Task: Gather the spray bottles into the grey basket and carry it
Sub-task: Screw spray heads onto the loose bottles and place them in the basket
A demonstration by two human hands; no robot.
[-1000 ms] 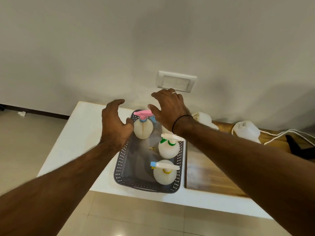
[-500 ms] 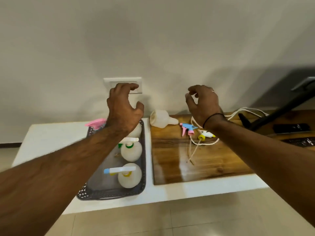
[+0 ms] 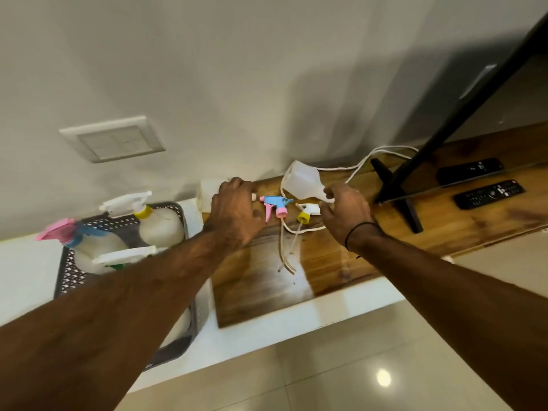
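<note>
Spray bottles (image 3: 160, 223) stand in the grey basket (image 3: 178, 210) on the white table (image 3: 26, 271) at our left. Our left hand (image 3: 235, 215) hovers, fingers spread, beside a loose blue-pink trigger head (image 3: 275, 206). Our right hand (image 3: 347, 212) pinches the neck of a capless bottle (image 3: 302, 180) lying on the wooden board (image 3: 326, 256).

Glossy wooden board (image 3: 341, 256), perforated plastic basket (image 3: 124, 221), polished floor tiles (image 3: 341, 366).
</note>
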